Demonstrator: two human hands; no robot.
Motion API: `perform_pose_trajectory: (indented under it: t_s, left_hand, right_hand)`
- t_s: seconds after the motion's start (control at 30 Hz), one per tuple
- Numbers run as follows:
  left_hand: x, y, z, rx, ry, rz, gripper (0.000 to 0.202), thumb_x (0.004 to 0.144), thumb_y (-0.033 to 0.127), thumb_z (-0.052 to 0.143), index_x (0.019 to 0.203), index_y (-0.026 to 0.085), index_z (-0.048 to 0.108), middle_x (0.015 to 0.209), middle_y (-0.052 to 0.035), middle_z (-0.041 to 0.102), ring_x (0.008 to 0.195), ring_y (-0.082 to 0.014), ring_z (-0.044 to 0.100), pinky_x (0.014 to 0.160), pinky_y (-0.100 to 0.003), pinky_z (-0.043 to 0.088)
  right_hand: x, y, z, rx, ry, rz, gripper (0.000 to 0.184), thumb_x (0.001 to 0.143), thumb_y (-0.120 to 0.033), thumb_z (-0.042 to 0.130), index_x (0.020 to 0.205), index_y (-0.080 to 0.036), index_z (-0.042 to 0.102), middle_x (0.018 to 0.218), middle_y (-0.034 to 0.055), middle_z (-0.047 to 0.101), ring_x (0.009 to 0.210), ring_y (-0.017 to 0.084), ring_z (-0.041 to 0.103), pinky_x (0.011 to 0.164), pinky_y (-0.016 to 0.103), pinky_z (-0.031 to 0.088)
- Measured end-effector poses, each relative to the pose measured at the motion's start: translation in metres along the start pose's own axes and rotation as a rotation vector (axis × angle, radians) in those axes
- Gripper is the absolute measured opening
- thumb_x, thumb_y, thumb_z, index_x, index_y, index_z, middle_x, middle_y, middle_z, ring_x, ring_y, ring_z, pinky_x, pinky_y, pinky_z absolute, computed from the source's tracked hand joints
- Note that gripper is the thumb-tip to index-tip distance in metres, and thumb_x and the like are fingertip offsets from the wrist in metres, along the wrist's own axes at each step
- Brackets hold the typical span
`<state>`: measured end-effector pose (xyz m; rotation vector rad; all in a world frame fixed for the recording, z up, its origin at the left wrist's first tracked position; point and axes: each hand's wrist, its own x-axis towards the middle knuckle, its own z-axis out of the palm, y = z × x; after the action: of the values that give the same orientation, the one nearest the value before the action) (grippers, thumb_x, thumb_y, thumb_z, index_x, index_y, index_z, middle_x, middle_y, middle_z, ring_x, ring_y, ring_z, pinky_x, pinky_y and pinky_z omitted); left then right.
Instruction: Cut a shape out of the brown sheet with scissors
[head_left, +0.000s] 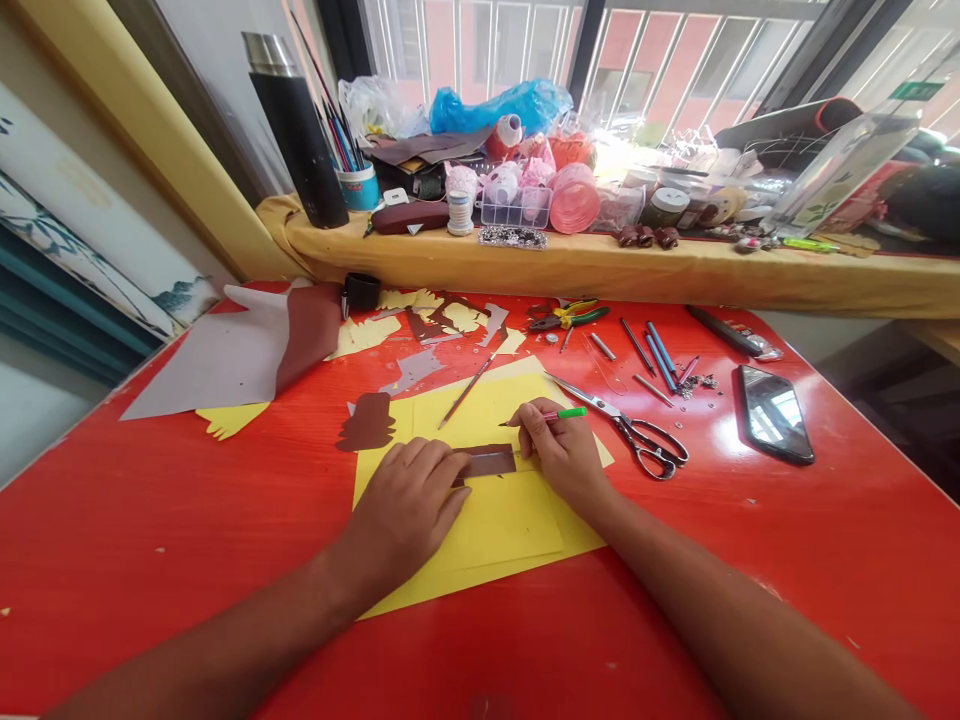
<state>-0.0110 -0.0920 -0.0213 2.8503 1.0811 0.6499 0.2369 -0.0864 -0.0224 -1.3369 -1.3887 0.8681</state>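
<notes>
A dark brown paper strip (pixel 487 461) is pinned near the centre of the frame, on a yellow paper sheet (pixel 480 415), by the left hand (pixel 405 510). Its fingers are laid almost flat on the strip's left end, slightly spread, with nothing gripped. A slim green-barrelled pen (pixel 570 412) is pinched between the thumb and fingers of the right hand (pixel 559 455), its dark tip pointing left just above the strip; whether the tip touches the paper cannot be told. The sheet lies on a glossy red table (pixel 150 540). A brown paper cut-out (pixel 366 423) is placed just left of the sheet, and a thin brown stick (pixel 466 390) lies across its upper edge. Steel scissors with dark handles (pixel 637 435) are laid just right of the right hand, with yellow-and-green-handled pliers (pixel 568 315) at upper centre and a black smartphone (pixel 774 414) at right.
</notes>
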Motion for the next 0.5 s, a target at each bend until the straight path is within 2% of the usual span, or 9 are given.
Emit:
perform_pose_trajectory:
  t_s: [0.13, 0.5]
  left_hand:
    - [0.002, -0.009, 0.0, -0.003, -0.065, -0.082, 0.004, 0.106, 0.023, 0.068, 0.109, 0.021, 0.069, 0.104, -0.0071, 0.072, 0.095, -0.0294, 0.063, 0.087, -0.045, 0.05]
    - [0.004, -0.014, 0.002, -0.037, -0.131, -0.19, 0.007, 0.103, 0.027, 0.072, 0.107, 0.021, 0.069, 0.106, -0.0076, 0.071, 0.1, -0.0313, 0.062, 0.091, -0.047, 0.051]
  right_hand:
    - [0.0, 0.002, 0.002, 0.002, -0.012, -0.015, 0.057, 0.111, -0.074, 0.057, 0.092, -0.022, 0.074, 0.064, 0.0005, 0.07, 0.054, 0.017, 0.056, 0.053, 0.03, 0.041]
    - [-0.001, 0.002, 0.002, -0.015, -0.054, -0.02, 0.048, 0.114, -0.064, 0.058, 0.099, -0.023, 0.076, 0.079, 0.0038, 0.08, 0.062, 0.019, 0.066, 0.058, 0.031, 0.049]
